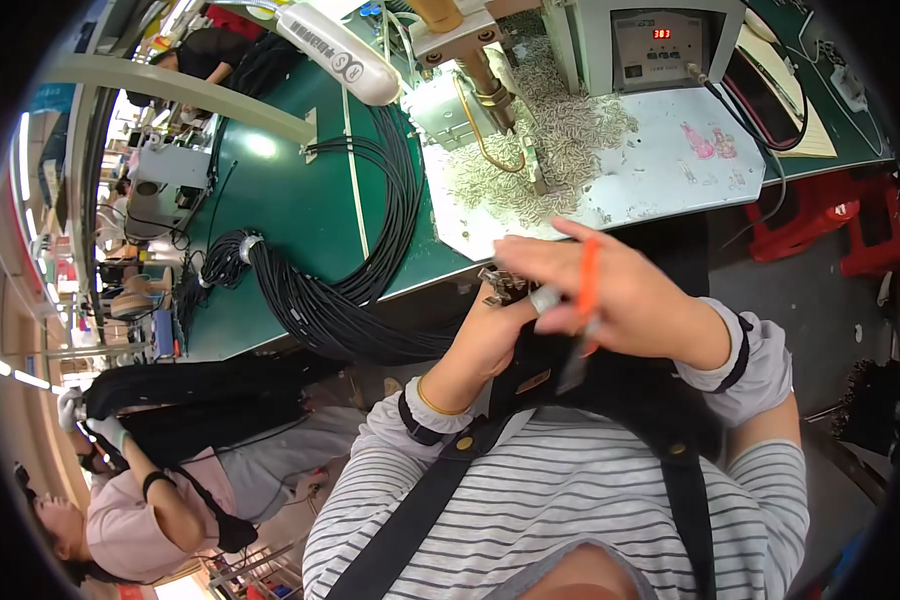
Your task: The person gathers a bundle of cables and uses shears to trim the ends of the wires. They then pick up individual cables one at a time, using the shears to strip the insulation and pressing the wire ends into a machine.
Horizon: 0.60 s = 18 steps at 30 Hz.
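My left hand (488, 335) is held at my waist, closed around a small bunch of metal connector ends (502, 287) that stick out by its fingertips. My right hand (625, 300) reaches across above it, its fingers smeared by motion. An orange-handled tool (589, 280) loops over the right hand, with a blurred grey end (574, 368) hanging below; its exact kind I cannot make out. Grey wrapping (545, 298) shows around a finger between the hands. The palm of the right hand is hidden.
Ahead stands a press (490, 95) on a white plate (670, 185) strewn with small metal pieces (590, 125). A control box (660, 50) is behind. Bundled black cables (320, 310) hang over the green table's (300, 215) edge. Red stools (800, 225) stand right; a person (160, 490) works left.
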Available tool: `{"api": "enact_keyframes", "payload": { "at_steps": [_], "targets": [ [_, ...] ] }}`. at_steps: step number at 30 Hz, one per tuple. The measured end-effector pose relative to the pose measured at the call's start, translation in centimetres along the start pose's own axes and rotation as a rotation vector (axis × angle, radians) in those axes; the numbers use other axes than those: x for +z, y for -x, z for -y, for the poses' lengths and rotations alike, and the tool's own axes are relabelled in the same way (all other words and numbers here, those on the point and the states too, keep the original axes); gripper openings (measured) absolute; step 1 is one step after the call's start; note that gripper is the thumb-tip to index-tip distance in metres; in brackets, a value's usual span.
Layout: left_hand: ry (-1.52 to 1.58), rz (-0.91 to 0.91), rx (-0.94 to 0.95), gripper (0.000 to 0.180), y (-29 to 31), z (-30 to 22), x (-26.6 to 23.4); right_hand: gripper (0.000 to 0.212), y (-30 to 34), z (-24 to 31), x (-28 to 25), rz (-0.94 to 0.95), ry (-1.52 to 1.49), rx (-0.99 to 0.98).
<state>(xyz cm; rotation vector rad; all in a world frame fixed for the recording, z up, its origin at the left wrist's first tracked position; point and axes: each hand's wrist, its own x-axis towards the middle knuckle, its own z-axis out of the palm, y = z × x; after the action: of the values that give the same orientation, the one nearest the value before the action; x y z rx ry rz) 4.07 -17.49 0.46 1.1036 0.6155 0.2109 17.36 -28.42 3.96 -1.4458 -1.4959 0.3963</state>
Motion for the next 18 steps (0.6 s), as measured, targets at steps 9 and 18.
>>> {"api": "enact_keyframes", "payload": {
  "at_steps": [9,18],
  "targets": [
    [-0.129,0.114,0.142,0.019,-0.3,-0.7,-0.3,0.024,0.5,-1.9,2.7,-0.265,-0.957,0.510],
    [0.032,0.168,0.006,0.018,-0.4,-0.2,-2.1,0.005,0.0,-3.3,3.5,-0.196,-0.702,0.512]
  ]
}}
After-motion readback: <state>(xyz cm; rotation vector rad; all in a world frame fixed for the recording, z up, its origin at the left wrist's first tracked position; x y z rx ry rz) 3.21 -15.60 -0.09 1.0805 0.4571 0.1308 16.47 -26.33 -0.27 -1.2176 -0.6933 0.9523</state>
